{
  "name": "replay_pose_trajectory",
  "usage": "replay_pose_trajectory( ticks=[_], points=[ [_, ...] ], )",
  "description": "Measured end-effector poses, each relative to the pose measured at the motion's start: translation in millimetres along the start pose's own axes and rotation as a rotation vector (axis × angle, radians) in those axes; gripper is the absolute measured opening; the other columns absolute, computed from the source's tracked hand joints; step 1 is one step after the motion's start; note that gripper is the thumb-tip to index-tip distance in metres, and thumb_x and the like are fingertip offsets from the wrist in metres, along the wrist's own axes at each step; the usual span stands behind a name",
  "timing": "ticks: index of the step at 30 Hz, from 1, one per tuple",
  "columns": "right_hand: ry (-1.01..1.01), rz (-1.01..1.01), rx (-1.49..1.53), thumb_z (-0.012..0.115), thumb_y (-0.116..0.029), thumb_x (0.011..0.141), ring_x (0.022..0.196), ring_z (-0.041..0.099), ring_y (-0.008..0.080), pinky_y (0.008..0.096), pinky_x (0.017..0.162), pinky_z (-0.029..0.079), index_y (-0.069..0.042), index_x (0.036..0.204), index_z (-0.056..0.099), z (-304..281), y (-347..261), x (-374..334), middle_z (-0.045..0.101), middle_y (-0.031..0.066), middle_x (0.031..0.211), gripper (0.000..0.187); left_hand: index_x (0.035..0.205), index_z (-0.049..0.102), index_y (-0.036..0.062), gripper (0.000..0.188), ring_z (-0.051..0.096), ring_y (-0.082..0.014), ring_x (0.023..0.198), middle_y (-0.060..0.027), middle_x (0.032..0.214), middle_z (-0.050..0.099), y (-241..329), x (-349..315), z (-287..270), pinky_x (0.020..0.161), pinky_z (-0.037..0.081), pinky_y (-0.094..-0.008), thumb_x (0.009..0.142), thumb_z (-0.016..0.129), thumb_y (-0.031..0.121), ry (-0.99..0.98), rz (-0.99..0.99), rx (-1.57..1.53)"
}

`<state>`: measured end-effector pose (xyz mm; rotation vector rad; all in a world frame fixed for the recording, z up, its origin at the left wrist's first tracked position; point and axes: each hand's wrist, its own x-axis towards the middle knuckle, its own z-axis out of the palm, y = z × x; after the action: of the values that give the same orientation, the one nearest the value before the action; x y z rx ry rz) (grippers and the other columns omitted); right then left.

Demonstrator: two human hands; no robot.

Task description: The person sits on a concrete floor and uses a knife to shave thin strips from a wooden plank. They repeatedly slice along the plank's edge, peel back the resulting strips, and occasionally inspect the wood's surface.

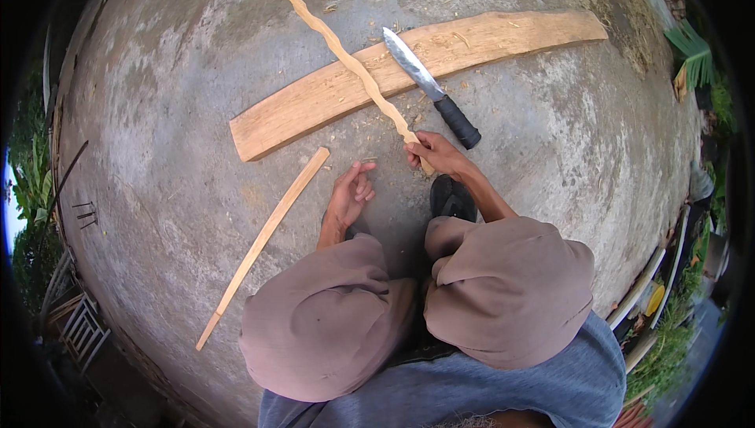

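My right hand (434,153) is closed around the near end of a wavy carved wooden stick (358,66). The stick slants away to the far left, passing over a thick wooden plank (511,36) on the ground. A large knife (417,65) with a black wrapped handle rests with its blade across the plank, its handle just beyond my right hand. My left hand (349,196) is held in front of my left knee with nothing in it, fingers partly curled and apart. To its left, a straight wooden strip (263,246) lies on the ground.
Wood shavings (460,37) are scattered on the plank and the grey concrete ground (157,153). A dark sandal (452,196) shows under my right knee. Pale poles (637,288) and plants (676,341) line the right edge; a white slatted frame (83,330) stands at the left.
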<state>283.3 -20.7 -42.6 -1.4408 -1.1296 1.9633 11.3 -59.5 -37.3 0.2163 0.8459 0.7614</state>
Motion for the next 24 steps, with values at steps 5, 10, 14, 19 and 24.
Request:
replay_pose_trajectory(
  ticks=[5, 10, 14, 19, 24],
  points=[
    [0.167, 0.013, 0.011, 0.06, -0.041, 0.107, 0.066, 0.055, 0.0089, 0.0294, 0.056, 0.043, -0.006, 0.102, 0.065, -1, -2, -4, 0.053, -0.0015, 0.072, 0.036, 0.121, 0.067, -0.0017, 0.04, 0.037, -0.0093, 0.055, 0.0033, 0.062, 0.039, 0, 2, 0, 0.061, 0.037, -0.0291, 0.111, 0.053, 0.035, 0.011, 0.0, 0.004],
    [0.345, -0.076, -0.259, 0.059, -0.053, 0.104, 0.071, 0.064, 0.0173, 0.0375, 0.066, 0.05, -0.002, 0.104, 0.071, 0, -10, -5, 0.067, 0.0079, 0.078, 0.052, 0.122, 0.067, -0.0014, 0.04, 0.037, -0.0095, 0.055, 0.0031, 0.062, 0.039, -1, 1, -3, 0.062, 0.037, -0.0295, 0.112, 0.052, 0.034, 0.014, 0.014, 0.008],
    [0.392, -0.052, -0.457, 0.06, -0.059, 0.1, 0.078, 0.07, 0.0326, 0.0461, 0.076, 0.052, -0.001, 0.109, 0.075, -5, -19, -10, 0.073, 0.0191, 0.084, 0.06, 0.123, 0.066, -0.0018, 0.038, 0.04, -0.0095, 0.056, 0.0026, 0.063, 0.043, 2, -4, 0, 0.063, 0.038, -0.0294, 0.11, 0.056, 0.033, 0.04, 0.038, -0.003],
    [0.419, -0.036, -0.647, 0.063, -0.061, 0.097, 0.081, 0.07, 0.0404, 0.0494, 0.076, 0.053, -0.005, 0.101, 0.077, -18, -44, -29, 0.07, 0.0209, 0.077, 0.058, 0.119, 0.071, 0.0003, 0.032, 0.051, -0.0091, 0.063, 0.0018, 0.068, 0.053, 28, -3, 2, 0.067, 0.045, -0.0281, 0.106, 0.066, 0.029, 0.248, 0.212, 0.271],
    [0.467, -0.129, -0.827, 0.069, -0.061, 0.093, 0.075, 0.069, 0.0377, 0.0478, 0.071, 0.052, -0.007, 0.094, 0.076, -28, -65, -44, 0.069, 0.0174, 0.073, 0.055, 0.116, 0.077, 0.0035, 0.029, 0.064, -0.0138, 0.081, -0.0033, 0.085, 0.07, 94, 0, -11, 0.079, 0.052, -0.0318, 0.103, 0.07, 0.029, 0.657, 0.677, 0.925]
  ],
)
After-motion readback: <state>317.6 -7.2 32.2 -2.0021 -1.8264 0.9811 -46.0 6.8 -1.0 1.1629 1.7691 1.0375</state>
